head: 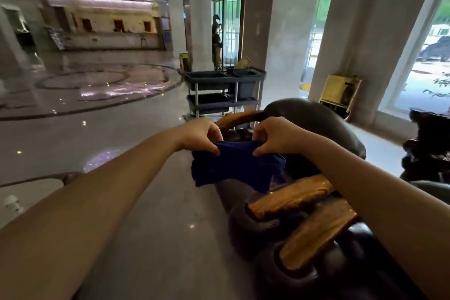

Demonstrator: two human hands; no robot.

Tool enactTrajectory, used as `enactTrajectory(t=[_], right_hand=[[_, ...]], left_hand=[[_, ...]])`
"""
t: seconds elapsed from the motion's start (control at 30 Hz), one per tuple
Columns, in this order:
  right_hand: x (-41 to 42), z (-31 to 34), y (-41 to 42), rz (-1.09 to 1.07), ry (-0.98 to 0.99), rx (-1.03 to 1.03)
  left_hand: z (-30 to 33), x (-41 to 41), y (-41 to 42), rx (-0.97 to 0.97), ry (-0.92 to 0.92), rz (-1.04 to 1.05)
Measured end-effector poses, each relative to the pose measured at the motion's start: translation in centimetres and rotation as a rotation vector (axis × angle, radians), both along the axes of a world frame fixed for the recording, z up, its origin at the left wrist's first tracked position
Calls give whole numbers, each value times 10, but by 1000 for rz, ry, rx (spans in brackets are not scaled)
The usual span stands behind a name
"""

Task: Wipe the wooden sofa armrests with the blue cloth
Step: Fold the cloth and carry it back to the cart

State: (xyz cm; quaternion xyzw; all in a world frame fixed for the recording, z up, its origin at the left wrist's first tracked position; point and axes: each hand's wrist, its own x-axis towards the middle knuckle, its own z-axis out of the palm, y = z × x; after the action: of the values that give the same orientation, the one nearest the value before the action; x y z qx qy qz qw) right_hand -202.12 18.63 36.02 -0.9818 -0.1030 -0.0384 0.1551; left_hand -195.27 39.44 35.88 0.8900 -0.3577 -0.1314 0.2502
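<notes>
We hold the cloth (pixel 233 165) with both hands at the middle of the view. Our left hand (pixel 202 135) is closed in a pinch on the cloth's upper left edge, thumb and fingertips pressed together over the fabric. Our right hand (pixel 275 136) pinches the upper right edge the same way, at three o'clock from the left hand, the two hands near each other but apart. The cloth is dark blue and crumpled; it stretches between the pinches and hangs down in loose folds toward six o'clock. We cannot tell whether its lower edge touches the sofa (pixel 316 119) below or hangs just above it.

At five o'clock from the cloth lies the near armrest (pixel 292 196), a wooden slab with a strong grain, set on the dark padded frame. A second wooden slab (pixel 316 238) sits just beside it, further toward five o'clock. At twelve o'clock from the hands a curved wooden rail (pixel 239 118) shows just behind our knuckles, next to the sofa's rounded dark back.

Further out at twelve o'clock stands a grey cart (pixel 224 90) with shelves and bins, on a polished floor (pixel 97 129) with a circular inlay. At two o'clock a yellow sign (pixel 339 91) leans against a pillar (pixel 365 31), with a window (pixel 428 56) at three o'clock from it.
</notes>
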Motion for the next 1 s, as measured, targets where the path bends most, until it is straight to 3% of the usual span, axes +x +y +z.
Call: enactTrajectory(t=[0.47,0.67,1.0], right_hand=[[322,-19,32,195,69,32],[450,-39,67,202,82,96],[663,-21,107,120,96,146]], left_hand=[[-16,267,47,-35,20,242],[-35,399,90,-25,56,231],[-9,630,128,1,57,160]])
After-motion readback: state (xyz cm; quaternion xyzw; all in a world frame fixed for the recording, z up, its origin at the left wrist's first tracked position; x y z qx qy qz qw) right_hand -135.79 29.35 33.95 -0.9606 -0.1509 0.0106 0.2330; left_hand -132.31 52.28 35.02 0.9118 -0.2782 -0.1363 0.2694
